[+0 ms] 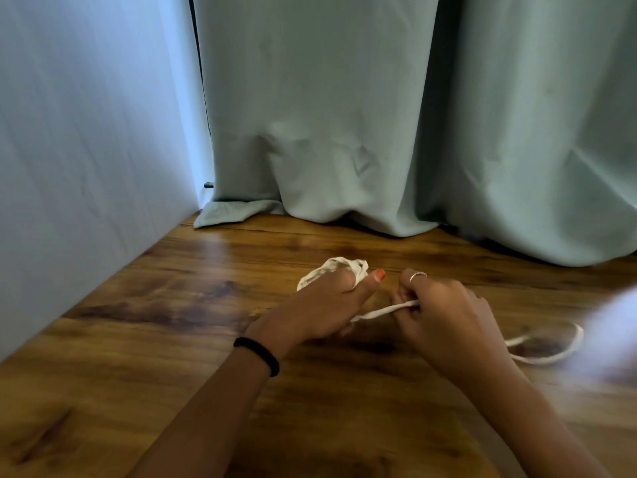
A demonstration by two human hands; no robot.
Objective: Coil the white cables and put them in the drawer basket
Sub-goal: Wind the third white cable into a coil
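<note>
One cable, white, on floor; two hands working it.
Curtain, 12 o'clock: hem pooled on the boards, whatever lies behind it hidden.
Left hand: fingers curled round the wound coil, loops showing at its 12 o'clock.
Right hand: fingers closed on the strand stretched between the hands.
Loose tail: loop at 3 o'clock, free end cut off by a pale blur.
Risk: loops may slip off the left fingers if the strand slackens; the tail may kink.
Basket: not in view.
</note>
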